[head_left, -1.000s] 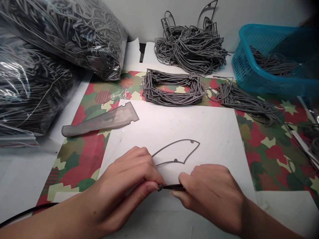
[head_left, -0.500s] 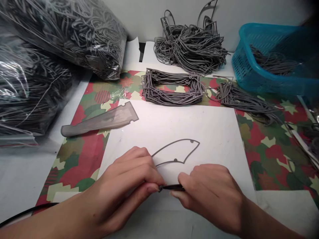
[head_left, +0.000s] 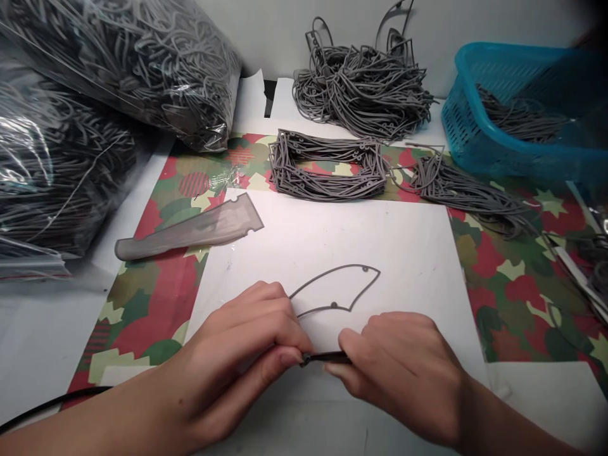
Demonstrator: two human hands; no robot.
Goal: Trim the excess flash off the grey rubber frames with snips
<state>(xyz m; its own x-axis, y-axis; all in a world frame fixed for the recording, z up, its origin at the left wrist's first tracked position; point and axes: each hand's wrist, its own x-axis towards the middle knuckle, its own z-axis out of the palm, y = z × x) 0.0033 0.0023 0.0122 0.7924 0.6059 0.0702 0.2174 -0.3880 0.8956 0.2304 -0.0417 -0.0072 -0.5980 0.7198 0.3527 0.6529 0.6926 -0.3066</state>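
My left hand (head_left: 237, 348) and my right hand (head_left: 403, 373) meet low in the middle of the view. Their fingertips pinch opposite ends of a short black strip (head_left: 327, 358), with a small grey tip at its left end. Above them, a thin grey rubber outline (head_left: 335, 269) shaped like a curved blade lies flat on a white sheet (head_left: 403, 253). Its left end passes out of sight behind my left hand, and it has small round eyelets along its edge. Part of the outline is hidden there, so its link to the black strip cannot be seen.
Camouflage-print paper (head_left: 513, 285) lies under the white sheet, with a translucent grey blade-shaped piece (head_left: 190, 229) on it. Bundled grey loops (head_left: 327, 168) stand behind, with more heaped beyond. Plastic bags (head_left: 133, 76) fill the left; a blue basket (head_left: 489, 114) stands right. A black cable (head_left: 57, 399) crosses lower left.
My hands keep the same pinch on the black strip. The whole scene shifts only slightly in view, and nothing on the table has moved.
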